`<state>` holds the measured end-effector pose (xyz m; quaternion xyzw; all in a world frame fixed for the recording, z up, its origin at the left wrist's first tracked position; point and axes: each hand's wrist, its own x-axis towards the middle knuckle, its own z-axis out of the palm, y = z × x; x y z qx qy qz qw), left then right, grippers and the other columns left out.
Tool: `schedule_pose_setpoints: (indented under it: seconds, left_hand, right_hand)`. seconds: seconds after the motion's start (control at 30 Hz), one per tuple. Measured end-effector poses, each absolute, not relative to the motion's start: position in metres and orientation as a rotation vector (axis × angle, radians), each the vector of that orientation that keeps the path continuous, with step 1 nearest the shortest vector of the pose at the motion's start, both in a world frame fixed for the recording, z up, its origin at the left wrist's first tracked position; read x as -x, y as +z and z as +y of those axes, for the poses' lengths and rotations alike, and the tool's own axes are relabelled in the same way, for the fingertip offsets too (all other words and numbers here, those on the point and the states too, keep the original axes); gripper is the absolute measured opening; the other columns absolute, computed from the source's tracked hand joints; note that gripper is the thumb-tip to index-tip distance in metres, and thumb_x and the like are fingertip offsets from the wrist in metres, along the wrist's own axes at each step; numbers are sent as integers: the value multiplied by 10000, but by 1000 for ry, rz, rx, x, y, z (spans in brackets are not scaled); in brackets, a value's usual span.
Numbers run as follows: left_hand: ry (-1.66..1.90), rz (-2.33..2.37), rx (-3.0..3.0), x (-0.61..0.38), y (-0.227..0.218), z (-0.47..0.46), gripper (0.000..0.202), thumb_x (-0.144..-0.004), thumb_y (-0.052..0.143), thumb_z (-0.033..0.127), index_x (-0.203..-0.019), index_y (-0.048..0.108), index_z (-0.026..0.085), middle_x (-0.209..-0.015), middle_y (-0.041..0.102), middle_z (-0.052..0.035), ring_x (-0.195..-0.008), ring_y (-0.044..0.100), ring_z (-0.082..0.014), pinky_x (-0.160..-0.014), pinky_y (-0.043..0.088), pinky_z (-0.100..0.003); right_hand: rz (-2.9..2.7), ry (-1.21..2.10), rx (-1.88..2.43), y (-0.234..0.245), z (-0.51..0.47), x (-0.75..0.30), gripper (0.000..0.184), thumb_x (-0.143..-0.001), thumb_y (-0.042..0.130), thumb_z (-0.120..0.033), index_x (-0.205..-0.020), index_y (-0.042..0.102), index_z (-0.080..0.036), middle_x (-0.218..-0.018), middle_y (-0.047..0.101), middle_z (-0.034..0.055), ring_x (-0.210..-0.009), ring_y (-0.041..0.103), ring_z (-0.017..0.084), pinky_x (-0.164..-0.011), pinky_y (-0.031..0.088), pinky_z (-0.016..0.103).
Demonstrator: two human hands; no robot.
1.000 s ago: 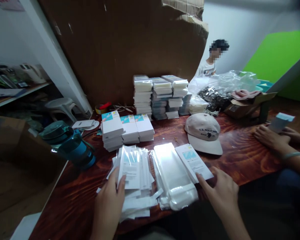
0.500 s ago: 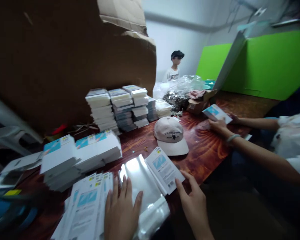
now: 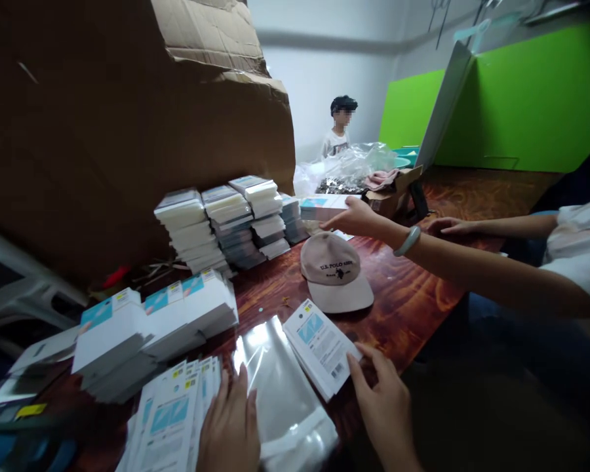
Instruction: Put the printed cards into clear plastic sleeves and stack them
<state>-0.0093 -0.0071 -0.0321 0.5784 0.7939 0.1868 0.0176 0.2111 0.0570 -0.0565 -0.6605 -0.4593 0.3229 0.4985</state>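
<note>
My left hand [image 3: 229,423] lies flat with fingers stretched out, across the edge of a fanned pile of bagged white cards [image 3: 172,419] and a stack of clear plastic sleeves [image 3: 275,387]. Fingers apart, my right hand [image 3: 384,403] touches the near corner of a small stack of white cards with blue labels [image 3: 320,347]. Neither hand grips anything.
A beige cap [image 3: 335,272] sits mid-table. White box piles [image 3: 152,324] stand at left, taller stacks [image 3: 226,219] behind, against a big cardboard sheet [image 3: 128,118]. A co-worker's hand [image 3: 354,216] at right carries a white pack over the wooden table [image 3: 413,295]. Another person sits far back.
The view swung to the right. My left hand left the bagged pile's top and settled flat by the sleeves. The co-worker's arm reached out over the cap with a pack.
</note>
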Motion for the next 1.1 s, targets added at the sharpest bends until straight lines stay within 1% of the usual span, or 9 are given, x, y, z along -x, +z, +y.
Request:
schedule_pose_setpoints:
  seconds: [0.17, 0.27, 0.33, 0.4, 0.47, 0.53, 0.7, 0.93, 1.1]
  left_hand:
    - [1114, 2378, -1139, -4, 9, -13, 664, -952, 358, 423, -1532, 76, 264, -1198, 709, -30, -1200, 591, -225, -1019, 430, -399]
    - [1311, 2180, -927, -4, 21, -15, 778, -924, 455, 433, -1528, -12, 280, -1150, 731, -29, -1186, 603, -224, -1066, 377, -438]
    - [1462, 2003, -786, -1, 21, -16, 807, -894, 537, 409, -1530, 59, 275, -1144, 733, -42, -1206, 587, -222, -1107, 325, -447]
    - [1583, 1793, -612, 3, 19, -18, 730, -872, 592, 364, -1501, 242, 241, -1152, 729, -64, -1207, 586, -218, -1115, 328, -423]
    - [1638, 1596, -398, 5, 18, -20, 512, -872, 600, 317, -1355, 483, 194, -1159, 723, -90, -1165, 617, -223, -1081, 389, -394]
    - [1667, 1435, -201, 6, 20, -23, 302, -884, 579, 278, -1165, 608, 170, -1148, 725, -108, -1098, 658, -228, -999, 478, -370]
    - [1721, 1231, -23, 9, 31, -32, 246, -899, 555, 294, -1102, 637, 184, -1128, 730, -121, -1047, 683, -232, -825, 568, -311]
    - [1740, 1128, -43, 1, 29, -45, 389, -804, 674, 399, -1125, 671, 179, -1144, 723, -125, -1064, 669, -253, -822, 557, -314]
    - [1693, 1106, -69, -12, 21, -54, 366, -676, 802, 384, -941, 729, 144, -910, 772, -110, -870, 720, -242, -762, 565, -303]
  right_hand:
    - [-979, 949, 1571, -55, 54, -212, 415, -718, 683, -531, -974, 657, -205, -788, 655, 55, -721, 607, 258, -718, 471, 394]
    - [-899, 1107, 1440, -46, 51, -213, 443, -724, 692, -546, -993, 602, -206, -789, 648, 32, -721, 610, 225, -648, 498, 326]
    - [-857, 1201, 1359, -38, 47, -212, 431, -726, 717, -521, -994, 586, -210, -713, 605, -12, -633, 565, 171, -564, 470, 266]
    - [-838, 1302, 1294, -33, 40, -209, 401, -732, 732, -495, -977, 599, -207, -639, 550, -45, -540, 493, 123, -503, 425, 233]
    - [-801, 1473, 1216, -31, 30, -205, 374, -723, 754, -473, -942, 623, -199, -623, 544, -46, -504, 463, 96, -471, 391, 209]
    - [-780, 1685, 1141, -32, 19, -202, 354, -690, 793, -445, -882, 646, -186, -629, 572, -29, -494, 471, 79, -437, 345, 177]
    - [-896, 1889, 1119, -30, 4, -199, 337, -708, 788, -456, -811, 666, -158, -538, 546, -42, -388, 372, 19, -373, 213, 133]
    - [-839, 1655, 1198, -6, 5, -179, 379, -651, 837, -441, -815, 653, -154, -483, 515, -65, -362, 406, 30, -355, 277, 134]
    - [-861, 1619, 1157, -4, -5, -168, 332, -706, 813, -412, -878, 656, -176, -524, 565, -49, -407, 466, 49, -388, 346, 147]
